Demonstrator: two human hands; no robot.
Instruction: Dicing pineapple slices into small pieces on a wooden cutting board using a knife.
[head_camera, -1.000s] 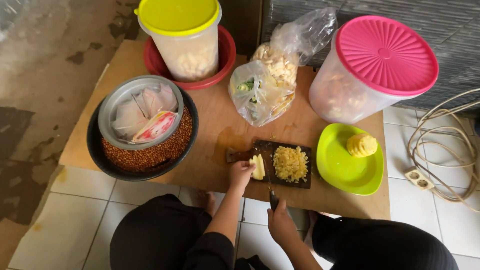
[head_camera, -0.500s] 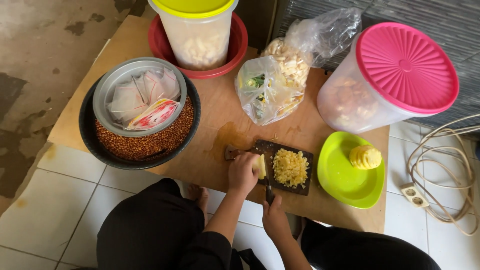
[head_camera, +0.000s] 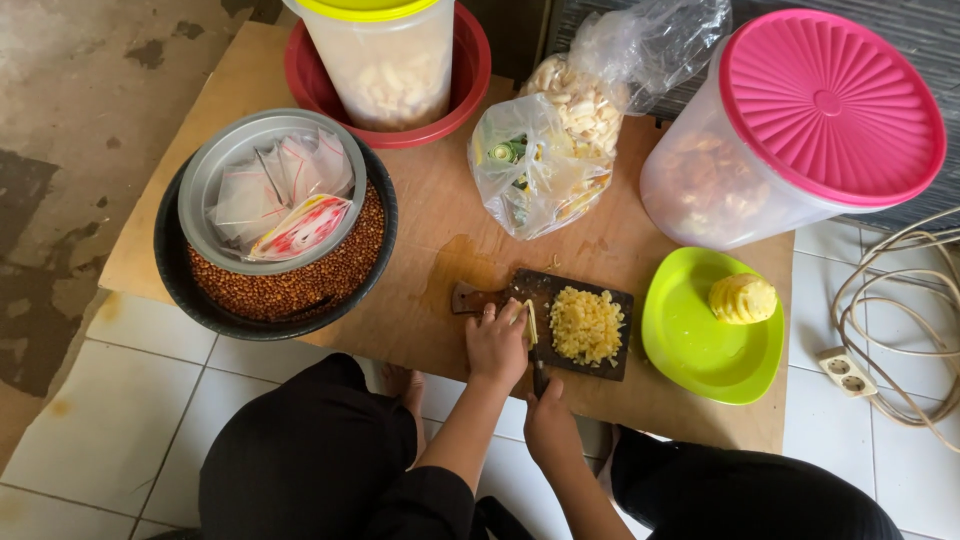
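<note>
On the dark cutting board (head_camera: 600, 300), which lies flat on the brown worktop (head_camera: 440, 220), sits a loose heap of pale yellow diced pieces (head_camera: 587, 325), small and roughly cube-shaped, piled toward the board's right half. At the heap's left edge a thin yellow slice (head_camera: 530, 322) stands on its side. The left hand (head_camera: 497, 345) rests on the board with fingers curled down against that slice, pinning it in place. The right hand (head_camera: 553, 420) is closed around the handle of a knife (head_camera: 539, 378), whose blade lies just beside the slice, between the left hand's fingers and the heap.

Just right of the board stands a bright green plate (head_camera: 690, 340) carrying a peeled, ridged yellow pineapple chunk (head_camera: 742, 298). Further back are a tub with a pink lid (head_camera: 830, 105), a clear plastic bag of crackers (head_camera: 560, 150), and a black basin of brown grains (head_camera: 290, 290) holding a grey bowl (head_camera: 215, 165).
</note>
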